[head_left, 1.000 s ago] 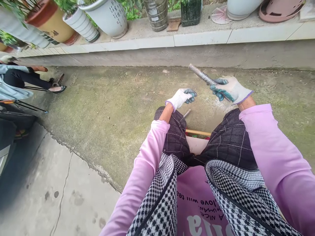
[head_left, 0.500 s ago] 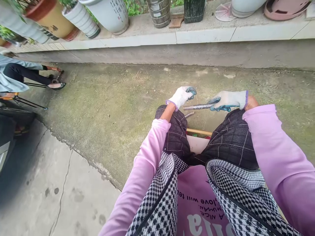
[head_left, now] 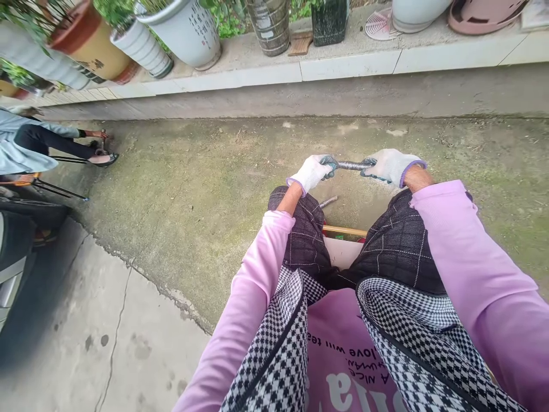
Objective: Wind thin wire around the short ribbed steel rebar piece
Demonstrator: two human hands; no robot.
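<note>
1. Gripping a ribbed metal rod (head_left: 351, 165) level above the knees: gloved left hand (head_left: 314, 171) is clenching its 9 o'clock end.
2. Gloved right hand (head_left: 389, 166) is grasping its 3 o'clock end.
3. Second rod (head_left: 328, 201) is lying on the concrete at 6 o'clock.

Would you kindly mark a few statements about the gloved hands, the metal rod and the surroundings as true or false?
1. Both white-gloved hands grip one grey threaded metal rod: left hand, right hand. True.
2. The rod stands upright. False: it lies about level.
3. Plant pots line the concrete ledge. True.
4. The sleeves are green. False: the pink sleeves are clearly not green.
</note>
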